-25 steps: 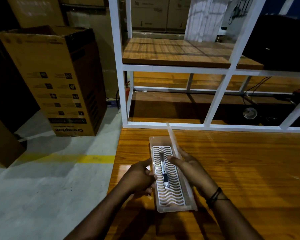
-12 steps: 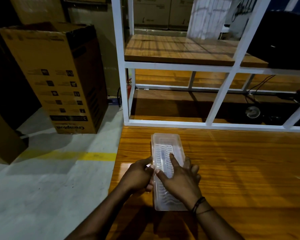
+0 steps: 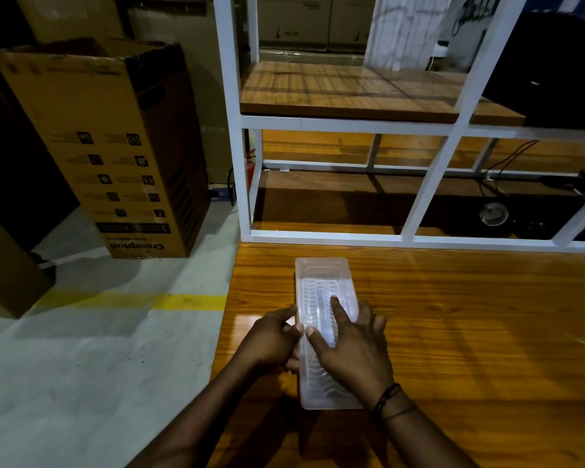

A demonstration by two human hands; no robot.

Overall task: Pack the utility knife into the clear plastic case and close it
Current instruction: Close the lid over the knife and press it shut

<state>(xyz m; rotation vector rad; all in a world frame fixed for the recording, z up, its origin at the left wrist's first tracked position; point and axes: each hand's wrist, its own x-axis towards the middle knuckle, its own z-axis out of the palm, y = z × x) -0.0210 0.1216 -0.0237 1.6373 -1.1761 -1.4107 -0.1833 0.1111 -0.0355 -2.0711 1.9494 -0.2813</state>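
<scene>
The clear plastic case (image 3: 323, 282) lies lengthwise on the wooden table (image 3: 470, 332), near its left edge, with the lid folded down over the wavy white insert. The utility knife is inside, only a faint shape under the lid. My left hand (image 3: 271, 339) grips the case's left long edge with thumb and fingertips. My right hand (image 3: 352, 346) lies flat on top of the lid, index finger and thumb spread and pressing down, and it covers the middle of the case.
A white metal shelf frame (image 3: 240, 146) with wooden boards stands along the table's far edge. A tall cardboard box (image 3: 115, 146) stands on the grey floor to the left, past a yellow floor line (image 3: 132, 300). A smaller box (image 3: 7, 265) sits at the far left.
A second ago the lid stood upright and the knife lay uncovered on the insert. The lid has since come down, and my right hand has moved from the case's right side onto the lid.
</scene>
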